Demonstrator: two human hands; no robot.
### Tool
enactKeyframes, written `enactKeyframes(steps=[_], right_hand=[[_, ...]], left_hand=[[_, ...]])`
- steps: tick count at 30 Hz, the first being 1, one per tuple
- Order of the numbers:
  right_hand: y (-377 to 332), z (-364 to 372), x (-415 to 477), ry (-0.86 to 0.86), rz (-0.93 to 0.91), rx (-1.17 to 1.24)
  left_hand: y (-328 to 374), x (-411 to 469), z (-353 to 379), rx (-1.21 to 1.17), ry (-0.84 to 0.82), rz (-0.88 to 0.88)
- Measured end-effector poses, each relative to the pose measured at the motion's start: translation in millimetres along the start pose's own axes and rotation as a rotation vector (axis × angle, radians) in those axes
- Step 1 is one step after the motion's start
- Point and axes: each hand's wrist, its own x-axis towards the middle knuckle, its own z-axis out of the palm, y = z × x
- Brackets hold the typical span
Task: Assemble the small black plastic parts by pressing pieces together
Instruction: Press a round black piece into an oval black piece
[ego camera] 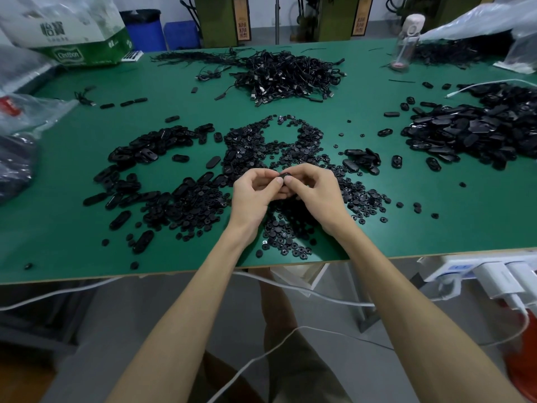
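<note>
You see a green-and-white cardboard box (81, 52) upper left, a pink-capped clear plastic bottle (404, 49) upper right, a white power strip (453, 268) lower right.

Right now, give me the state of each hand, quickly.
Left hand: fingers curled, pinching a small black part.
Right hand: fingers curled, pinching the same part from the other side.

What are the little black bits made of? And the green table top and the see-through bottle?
Small black parts: probably hard plastic, slightly glossy; they glint in the light. Green table top: looks like a smooth matte mat, perhaps rubber; a pale board edge shows below. Bottle: clear plastic or glass, cannot tell which.
</note>
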Motion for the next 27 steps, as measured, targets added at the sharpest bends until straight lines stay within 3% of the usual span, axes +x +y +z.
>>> enactKeyframes(steps=[9,18,27], right_hand=[[1.6,0.5,-0.1,0.005,0.022,0.034],[-7.0,2.4,-3.3,-0.020,-0.049,-0.128],[-5.6,3.7,-3.5,-0.025,-0.096,-0.158]], left_hand=[[-2.3,-0.7,-0.7,0.075,0.013,0.026],[-4.9,1.1,0.1,0.257,0.081,0.051],[-3.3,1.4,1.7,0.250,0.095,0.031]])
